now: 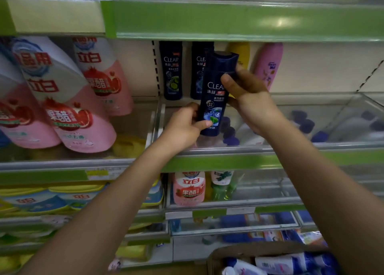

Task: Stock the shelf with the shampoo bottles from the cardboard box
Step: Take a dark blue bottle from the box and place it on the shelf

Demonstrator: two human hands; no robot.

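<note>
**Dark Blue Shampoo Bottle Held at the Shelf With 2 Hands**

Nearest the camera, at bottom right: an open cardboard box (216, 256) with white and blue bottles (276, 264) lying inside. Above it, 2 bare forearms reaching up toward the shelf (239, 162) with the green front strip.

Between the hands, upright and slightly tilted: a dark blue shampoo bottle (216, 94) labelled CLEAR, raised over the clear front rail of that shelf. Left hand (182, 127) curled round the bottle's lower end, thumb pressed across the front near the base. Right hand (247, 94) wrapped round the upper part just under the cap, thumb on the front face.

Behind the held bottle, standing at the back of the same shelf: 2 more dark CLEAR bottles (171, 71), then a yellow bottle (241, 52) and a pink bottle (269, 64) to the right. Farther right, blurred behind the clear rail, white bottles with dark blue caps (305, 125).

On the left bay, large pink and white refill pouches (68, 100) leaning in a row. On lower shelves, a pink bottle with a red label (188, 188) and yellow-edged packs (41, 200).
</note>
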